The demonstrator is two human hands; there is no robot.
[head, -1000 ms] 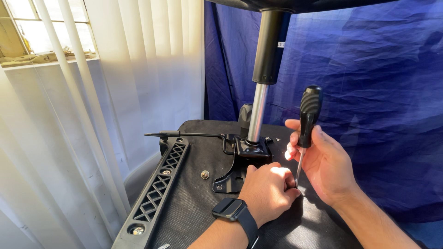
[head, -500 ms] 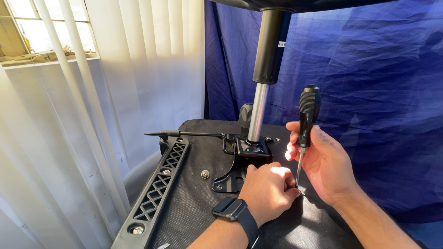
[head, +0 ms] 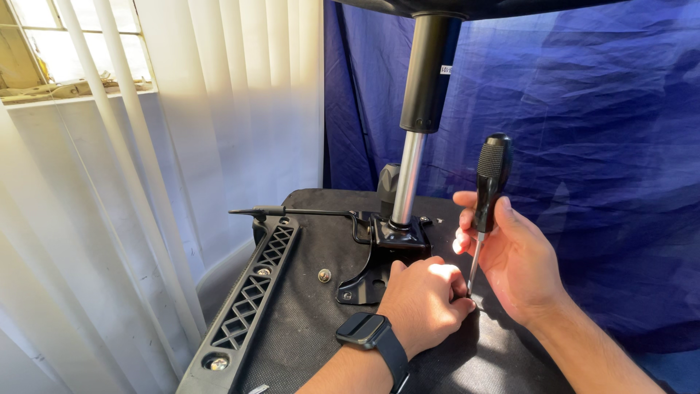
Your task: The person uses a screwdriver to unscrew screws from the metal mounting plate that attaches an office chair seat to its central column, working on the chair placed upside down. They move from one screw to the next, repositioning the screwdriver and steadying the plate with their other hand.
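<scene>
Two hands are meeting low on the underside of an upturned office chair seat [head: 306, 343], and the whole business is turning on where the screwdriver tip is landing. Going from the left: a black lattice armrest bracket [head: 251, 295] is running along the seat's edge, with a loose-looking screw head [head: 324, 275] sitting bare on the fabric just beside it. Next along, the black mechanism plate [head: 386, 252] is carrying the chrome gas-lift column [head: 407, 182], which is standing upright and reaching out of the top of the view.

Just right of the plate, the left hand [head: 423, 303] — smartwatch [head: 364, 330] on the wrist — is lying curled on the seat, fingers drawn together in a loose fist with the tips pinching at something right where the blade comes down; what they are pinching is hidden, so I cannot tell whether it is a screw.

Right again, the right hand [head: 514, 266] is gripping the black-handled screwdriver [head: 487, 193], fingers closed round the lower handle. Its long axis is standing nearly vertical, leaning slightly right at the top — the thin shaft is dropping to a tip that is touching, or just beside, the left fingertips. Both hands are close together there, the left being the nearer to the contact point.
</scene>
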